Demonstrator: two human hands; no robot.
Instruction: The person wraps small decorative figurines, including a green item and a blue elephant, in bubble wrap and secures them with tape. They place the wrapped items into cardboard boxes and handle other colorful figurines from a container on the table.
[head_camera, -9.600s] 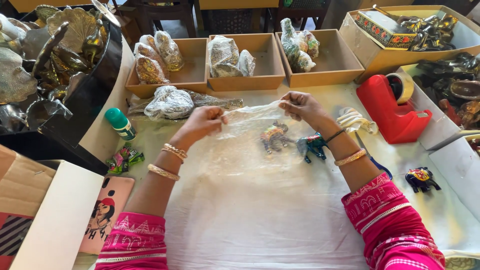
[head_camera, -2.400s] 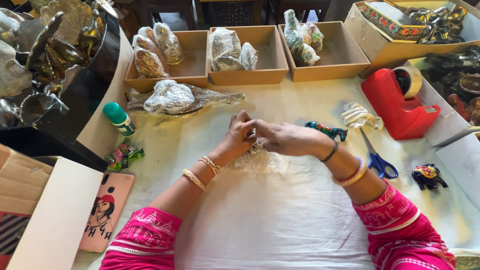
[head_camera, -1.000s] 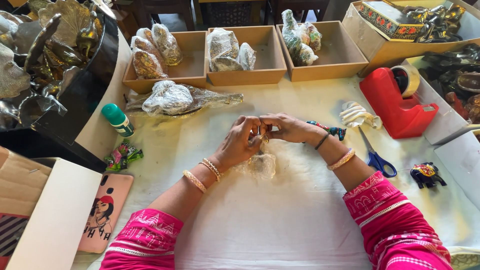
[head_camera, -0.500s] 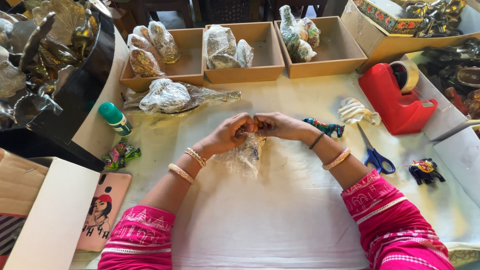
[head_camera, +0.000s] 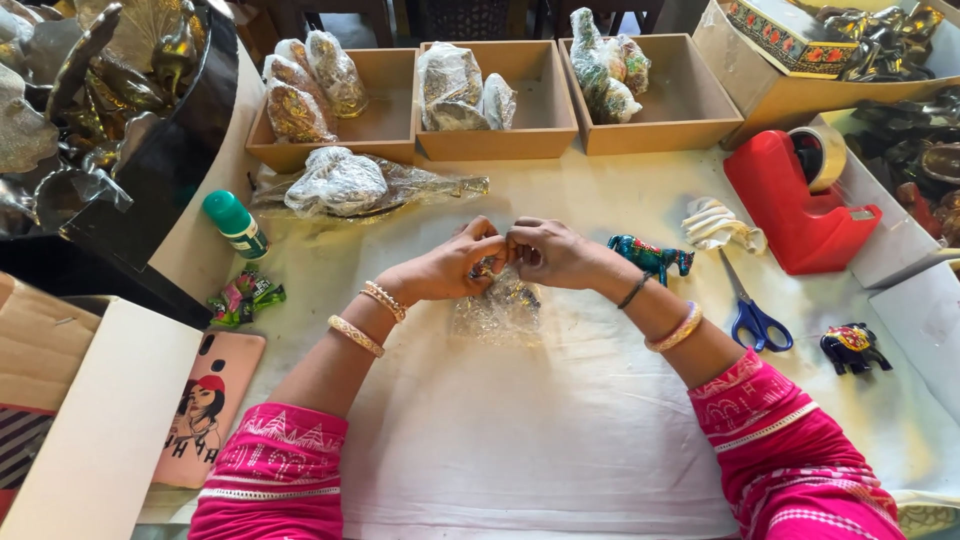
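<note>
— Covering the desk (head_camera: 560, 470) was a white cloth; why work at its middle?
— It kept the bare patch under both hands, with three brown trays (head_camera: 497, 135) of wrapped pieces lined along the far edge, well apart.
— And the hands?
— The left hand (head_camera: 448, 268) and right hand (head_camera: 552, 254) met fingertip to fingertip, both pinched shut on the top of a small clear-wrapped bundle (head_camera: 497, 308), which hung down onto the cloth.
— Anything crowding them?
— A larger wrapped bundle (head_camera: 340, 183) lay just beyond; a blue horse figurine (head_camera: 650, 256) stood near the right wrist, blue-handled scissors (head_camera: 747, 310) further right.
</note>
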